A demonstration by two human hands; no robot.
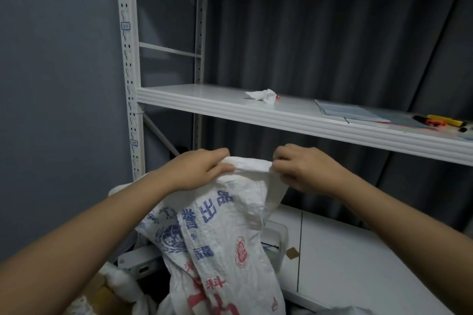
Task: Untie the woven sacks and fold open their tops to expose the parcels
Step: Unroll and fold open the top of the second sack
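A white woven sack (pixel 225 233) with blue and red print hangs upright in front of me, its top edge rolled into a thick hem. My left hand (pixel 202 169) grips the left end of that rolled edge, fingers curled over it. My right hand (pixel 304 169) pinches the right end of the same edge. Both hands hold the sack's top raised just below the shelf. No parcels show; the sack's inside is hidden. A second white sack (pixel 120 286) lies crumpled at the lower left.
A white metal shelf rack (pixel 256 112) stands close ahead, with a crumpled white tissue (pixel 263 96), papers (pixel 358 112) and orange and yellow tools (pixel 440 121) on its shelf. A white low surface (pixel 358 263) lies at the right. A grey wall is at the left.
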